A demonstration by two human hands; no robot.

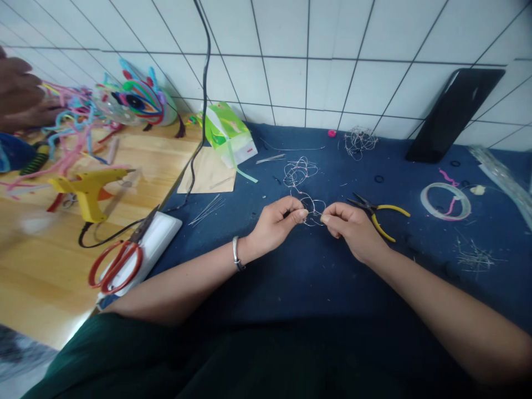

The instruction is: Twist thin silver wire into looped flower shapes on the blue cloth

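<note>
Both hands meet over the dark blue cloth (266, 288), each pinching thin wire. Between the thumb and fingers of my left hand (282, 221) is a part of a looped, beaded wire (300, 173). My right hand (353, 227) grips the same looped wire from the other side, thumb against fingers. Loops with small pinkish beads trail away from the fingers across the cloth. Exactly how the wire runs at the fingertips is too fine to tell. Just beyond my right hand lie pliers with yellow handles (384, 213), jaws apart.
Scissors with red handles (114, 266) rest on a white power strip (162, 238) by my left forearm. A yellow glue gun (89, 188) lies on the wooden table. Loose pins (476, 257), a wire coil (445, 201) and a leaning black phone (455, 116) are right. Another person's hand (22, 94) shows far left.
</note>
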